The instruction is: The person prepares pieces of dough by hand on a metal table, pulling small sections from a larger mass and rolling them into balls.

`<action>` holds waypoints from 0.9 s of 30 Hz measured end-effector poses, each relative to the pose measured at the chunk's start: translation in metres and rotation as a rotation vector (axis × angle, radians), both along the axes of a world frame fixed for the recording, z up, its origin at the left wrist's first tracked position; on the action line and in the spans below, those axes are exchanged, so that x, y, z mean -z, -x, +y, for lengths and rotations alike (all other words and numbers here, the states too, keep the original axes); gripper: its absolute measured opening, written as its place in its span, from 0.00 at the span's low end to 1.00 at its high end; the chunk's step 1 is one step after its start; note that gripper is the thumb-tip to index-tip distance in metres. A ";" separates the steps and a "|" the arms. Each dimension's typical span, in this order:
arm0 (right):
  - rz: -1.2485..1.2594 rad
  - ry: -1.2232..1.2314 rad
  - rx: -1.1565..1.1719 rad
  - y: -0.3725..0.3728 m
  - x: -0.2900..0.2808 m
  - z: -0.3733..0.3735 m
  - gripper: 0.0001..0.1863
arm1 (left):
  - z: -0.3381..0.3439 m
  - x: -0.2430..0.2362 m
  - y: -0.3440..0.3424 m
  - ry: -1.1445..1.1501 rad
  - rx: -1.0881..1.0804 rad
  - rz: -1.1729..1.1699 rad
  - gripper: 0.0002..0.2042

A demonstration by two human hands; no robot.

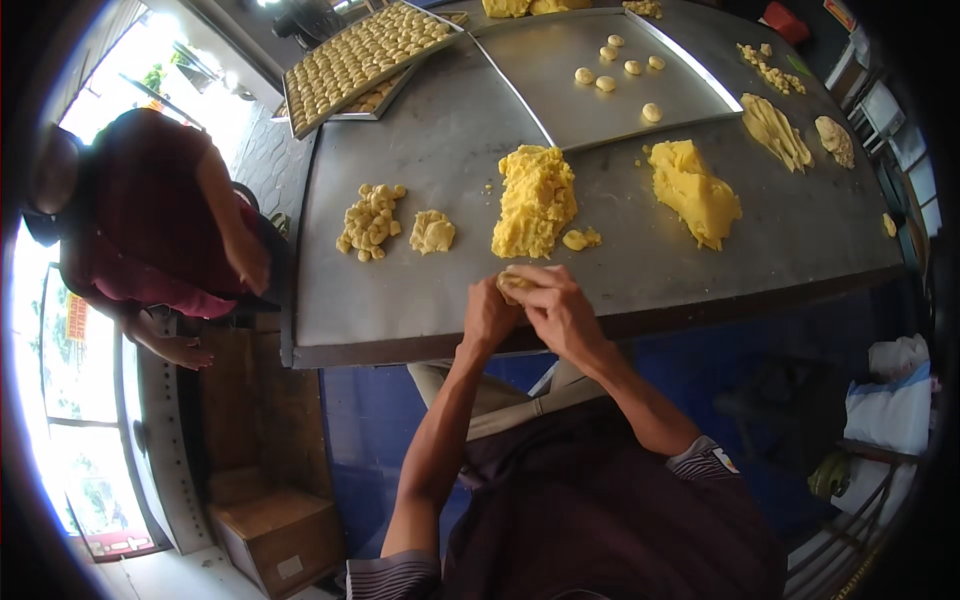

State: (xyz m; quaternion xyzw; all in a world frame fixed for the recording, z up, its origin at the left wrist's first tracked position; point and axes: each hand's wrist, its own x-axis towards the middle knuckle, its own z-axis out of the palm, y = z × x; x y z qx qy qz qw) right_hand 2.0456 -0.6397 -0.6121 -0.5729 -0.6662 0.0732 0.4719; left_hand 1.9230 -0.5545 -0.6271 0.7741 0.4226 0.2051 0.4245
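Both my hands meet over the table's near edge around a small piece of pale dough [514, 286]. My left hand [488, 312] is closed round it from the left. The fingers of my right hand [558, 306] press on its top. Just beyond them rises a large crumbly yellow mound [535, 203], with a small yellow lump [581, 239] beside it. To the left lie a flattened piece of dough [432, 232] and a heap of small dough pieces [370, 221]. A smoother yellow block [694, 195] sits to the right.
Several round dough balls rest on a metal tray [560, 105] at the back. A full tray of balls [365, 62] overlaps another at the far left. Long dough strips [776, 132] lie right. A person in dark red [150, 215] stands left of the metal table [400, 300].
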 end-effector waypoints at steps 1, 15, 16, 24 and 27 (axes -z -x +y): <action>0.103 0.023 0.016 0.002 0.000 -0.001 0.13 | 0.000 0.017 0.004 -0.067 -0.026 -0.043 0.11; 0.419 0.467 -0.050 -0.021 -0.008 0.019 0.26 | -0.009 0.020 0.007 -0.065 0.013 -0.229 0.14; 0.410 0.544 -0.074 -0.030 0.002 0.027 0.28 | -0.010 0.020 0.006 -0.086 0.031 -0.213 0.15; 0.698 0.714 -0.318 -0.047 -0.005 0.039 0.29 | -0.009 0.017 0.005 -0.091 0.074 -0.192 0.15; 0.634 0.763 -0.378 -0.055 0.011 0.052 0.27 | -0.007 0.012 0.004 -0.111 0.112 -0.196 0.14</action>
